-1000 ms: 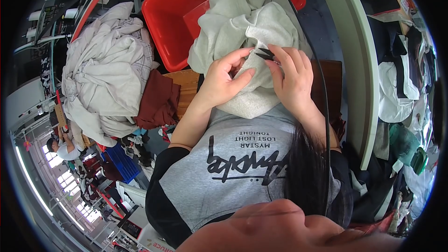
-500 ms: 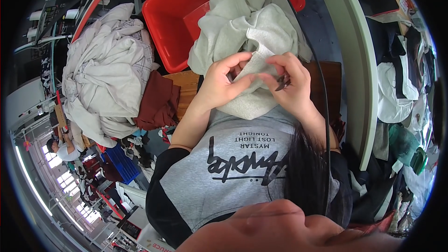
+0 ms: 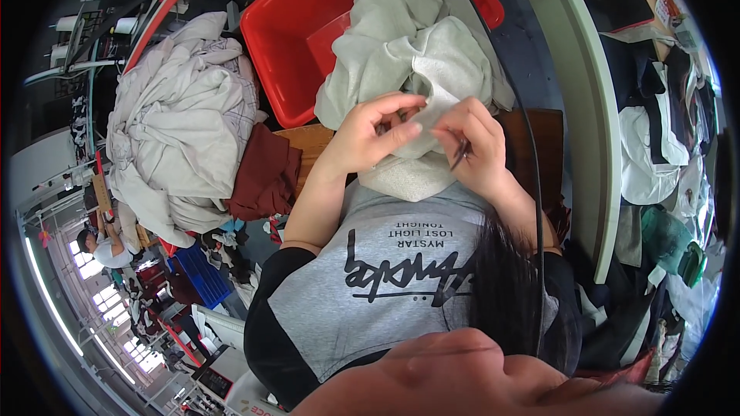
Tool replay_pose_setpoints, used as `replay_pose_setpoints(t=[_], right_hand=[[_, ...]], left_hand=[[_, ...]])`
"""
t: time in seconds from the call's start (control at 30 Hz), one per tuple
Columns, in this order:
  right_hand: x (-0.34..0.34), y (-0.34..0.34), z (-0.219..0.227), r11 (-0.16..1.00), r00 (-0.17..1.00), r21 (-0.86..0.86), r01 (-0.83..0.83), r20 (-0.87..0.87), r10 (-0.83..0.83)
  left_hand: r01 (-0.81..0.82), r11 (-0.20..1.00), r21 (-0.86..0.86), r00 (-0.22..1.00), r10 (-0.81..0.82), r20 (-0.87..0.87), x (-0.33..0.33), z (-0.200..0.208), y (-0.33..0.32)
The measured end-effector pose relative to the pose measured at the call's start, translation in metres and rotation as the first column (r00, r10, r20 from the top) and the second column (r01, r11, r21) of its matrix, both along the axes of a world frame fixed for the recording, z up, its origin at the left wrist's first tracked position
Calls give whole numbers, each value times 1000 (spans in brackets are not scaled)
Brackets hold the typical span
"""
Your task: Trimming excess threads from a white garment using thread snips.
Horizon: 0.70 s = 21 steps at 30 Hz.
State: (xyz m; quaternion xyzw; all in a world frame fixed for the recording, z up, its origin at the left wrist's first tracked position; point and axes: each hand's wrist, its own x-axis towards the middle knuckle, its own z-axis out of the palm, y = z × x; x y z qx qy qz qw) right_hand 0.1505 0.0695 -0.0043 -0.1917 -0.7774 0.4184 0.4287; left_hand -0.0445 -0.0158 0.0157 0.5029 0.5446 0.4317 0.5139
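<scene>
Grey cloth (image 3: 385,62) is bunched up in front of the person's tummy, near a red tub (image 3: 270,38). The left hand (image 3: 366,139) is at the cloth, thumb and pointing finger apart; I can't tell if its grip pinches it. The right hand (image 3: 479,142), beside the cloth, has its grip curled around a small dark tool (image 3: 461,152). To the left sits a big pale pile (image 3: 181,123) by some dark red fabric (image 3: 266,173)

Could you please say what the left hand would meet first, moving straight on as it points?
The left hand would probably meet the pale cloth at its fingertips, then perhaps the right hand; depth is unclear.
</scene>
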Motion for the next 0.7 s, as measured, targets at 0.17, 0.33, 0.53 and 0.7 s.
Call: replay_pose_setpoints(t=[0.17, 0.33, 0.53, 0.7], right_hand=[[7, -1, -3, 985, 995, 175, 13, -97, 4], [2, 2, -13, 996, 981, 91, 26, -194, -8], [0, 1, -5, 542, 981, -828, -142, -190, -33], [7, -38, 16, 264, 916, -914, -307, -209, 344]], left_hand=[[70, 982, -178, 997, -72, -5, 3, 14, 44], [140, 950, -279, 941, -215, -261, 18, 17, 82], [-138, 990, -32, 988, 135, -76, 32, -19, 85], [-350, 933, -81, 919, 359, 163, 20, -10, 96]])
